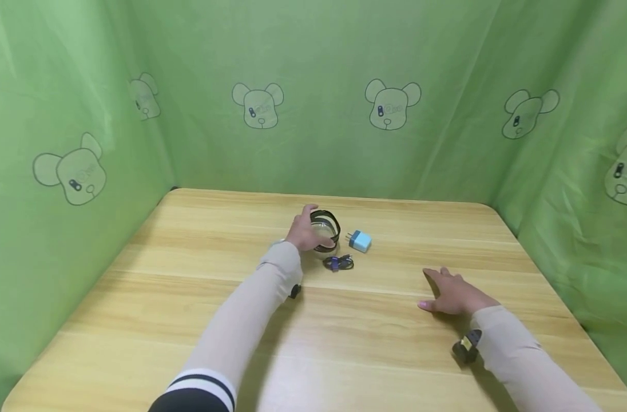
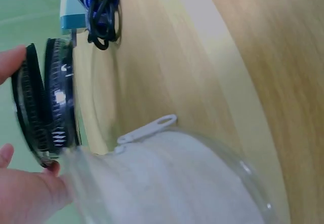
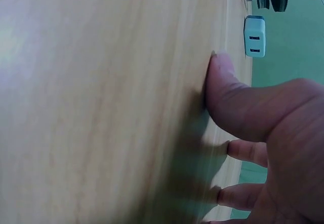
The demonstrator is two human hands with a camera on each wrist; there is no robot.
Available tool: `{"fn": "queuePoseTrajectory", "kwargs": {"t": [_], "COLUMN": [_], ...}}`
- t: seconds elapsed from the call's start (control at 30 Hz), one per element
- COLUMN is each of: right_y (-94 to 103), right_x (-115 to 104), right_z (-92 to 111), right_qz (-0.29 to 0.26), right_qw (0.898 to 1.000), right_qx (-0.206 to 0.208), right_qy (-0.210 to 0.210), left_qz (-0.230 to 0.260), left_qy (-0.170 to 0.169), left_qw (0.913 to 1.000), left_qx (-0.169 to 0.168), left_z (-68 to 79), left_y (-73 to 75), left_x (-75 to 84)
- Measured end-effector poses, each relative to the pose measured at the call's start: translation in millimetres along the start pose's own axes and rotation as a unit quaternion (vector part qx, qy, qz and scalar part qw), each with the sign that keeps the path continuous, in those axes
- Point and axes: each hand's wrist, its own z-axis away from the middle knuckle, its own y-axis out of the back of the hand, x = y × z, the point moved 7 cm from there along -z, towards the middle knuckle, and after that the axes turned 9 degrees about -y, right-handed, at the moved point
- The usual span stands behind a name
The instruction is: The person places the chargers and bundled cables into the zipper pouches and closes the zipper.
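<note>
My left hand (image 1: 304, 233) grips a small round zip case (image 1: 337, 226) with black zipper-toothed rims and see-through parts. In the left wrist view the rims of the zip case (image 2: 61, 97) stand apart, with a gap between them, and fingers are at their edge. Just in front of the case lies a coiled black cable (image 1: 346, 263) with a blue-purple band. To its right is a light blue charger plug (image 1: 362, 241) with a dark pronged end. My right hand (image 1: 455, 293) rests on the table at the right, fingers spread, holding nothing.
A clear, whitish object with a pale zipper pull (image 2: 147, 128) fills the near part of the left wrist view; my arm mostly hides it in the head view. The wooden table (image 1: 190, 320) is bordered by green curtains (image 1: 324, 160) behind and at both sides.
</note>
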Motion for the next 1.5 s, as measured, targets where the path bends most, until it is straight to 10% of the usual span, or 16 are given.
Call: {"fn": "queuePoseTrajectory", "kwargs": {"t": [0.2,0.43,0.53,0.83,1.2,1.33,1.5], "right_y": [1.7,1.2,-2.6,-3.1,2.0,2.3,2.7], "right_x": [0,2,3,3,-1,-3,-3], "right_z": [1,3,4,6,4,4,4], "right_qz": [-0.002,-0.003,-0.008,-0.013,-0.014,-0.015,-0.016], "right_qw": [1.000,1.000,1.000,1.000,1.000,1.000,1.000], "right_qx": [0.004,0.010,0.006,0.007,0.006,0.006,0.007], "right_qy": [0.003,0.005,0.006,0.004,0.007,0.006,0.006], "left_qz": [0.186,0.440,0.468,0.478,0.585,0.546,0.414], "left_qy": [0.025,0.070,0.077,0.092,0.160,0.174,0.148], "left_qw": [0.9821,0.8952,0.8803,0.8724,0.7931,0.8172,0.8973], "left_qx": [0.009,-0.002,-0.018,-0.046,0.054,0.057,0.042], "left_z": [3.7,4.9,8.6,11.8,7.5,9.9,14.3], "left_y": [-1.0,-10.6,-13.7,-21.5,-17.8,-20.1,-23.1], "left_x": [-1.1,-5.3,-8.5,-15.3,-17.4,-19.5,-12.8]}}
